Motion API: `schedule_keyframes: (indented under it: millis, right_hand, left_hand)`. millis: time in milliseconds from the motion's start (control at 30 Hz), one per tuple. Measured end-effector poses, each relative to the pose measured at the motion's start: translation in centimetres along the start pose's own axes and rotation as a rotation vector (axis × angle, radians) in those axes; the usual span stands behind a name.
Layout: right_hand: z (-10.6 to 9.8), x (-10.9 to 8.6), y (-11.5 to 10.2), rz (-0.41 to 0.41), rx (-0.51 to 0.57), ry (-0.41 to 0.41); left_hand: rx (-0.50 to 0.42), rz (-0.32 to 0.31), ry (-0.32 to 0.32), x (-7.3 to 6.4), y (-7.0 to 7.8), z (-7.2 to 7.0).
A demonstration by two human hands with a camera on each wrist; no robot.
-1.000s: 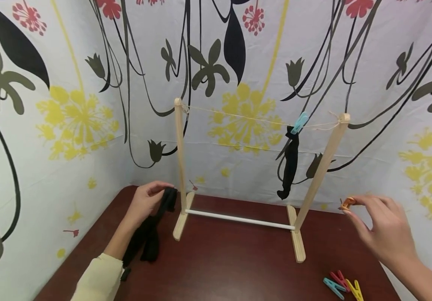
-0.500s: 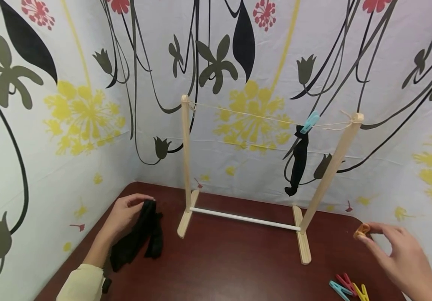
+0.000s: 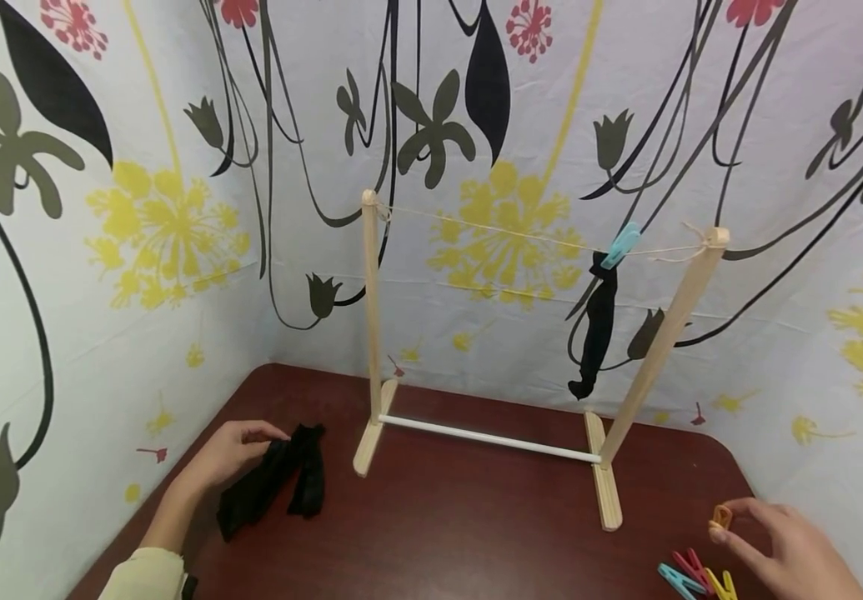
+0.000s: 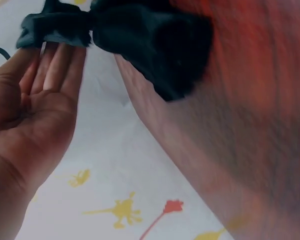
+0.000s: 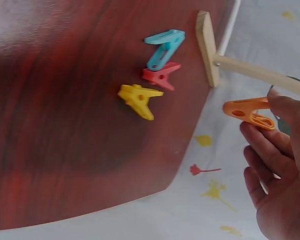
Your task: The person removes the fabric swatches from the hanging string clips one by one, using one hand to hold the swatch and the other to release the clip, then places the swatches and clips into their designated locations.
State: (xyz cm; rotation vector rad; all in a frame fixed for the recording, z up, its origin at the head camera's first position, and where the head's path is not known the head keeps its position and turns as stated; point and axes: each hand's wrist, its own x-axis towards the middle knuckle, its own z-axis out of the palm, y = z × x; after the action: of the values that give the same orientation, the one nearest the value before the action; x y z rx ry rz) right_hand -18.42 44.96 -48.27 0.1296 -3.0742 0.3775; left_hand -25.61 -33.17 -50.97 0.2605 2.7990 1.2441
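My left hand pinches one end of a black cloth, perhaps a sock, whose lower parts hang down to the dark red table at the left. Seen from the left wrist, the black cloth covers the fingertips. Between thumb and forefinger of my right hand is an orange clothespin, held over the table's right side. A black sock-like piece hangs from the string of a small wooden stand, fixed by a light blue clothespin.
The wooden stand has a left post, a right post and a white bottom rod. A blue, a red and a yellow clothespin lie on the table. A flower-patterned cloth forms the backdrop.
My left hand has moved left and down with the black cloth, away from the left post. My right hand has come lower with the orange clothespin, nearer the loose clothespins.
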Motion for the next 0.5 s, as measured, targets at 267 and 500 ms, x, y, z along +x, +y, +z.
schedule_keyframes:
  millis: [267, 500]
  right_hand:
    - [1.7, 0.5, 1.6, 0.046, 0.023, -0.254]
    - [3.2, 0.3, 2.5, 0.132, 0.012, -0.342]
  left_hand:
    - [0.057, -0.131, -0.080, -1.1, -0.8, 0.3]
    - [0.080, -0.110, -0.095, -1.6, -0.9, 0.8]
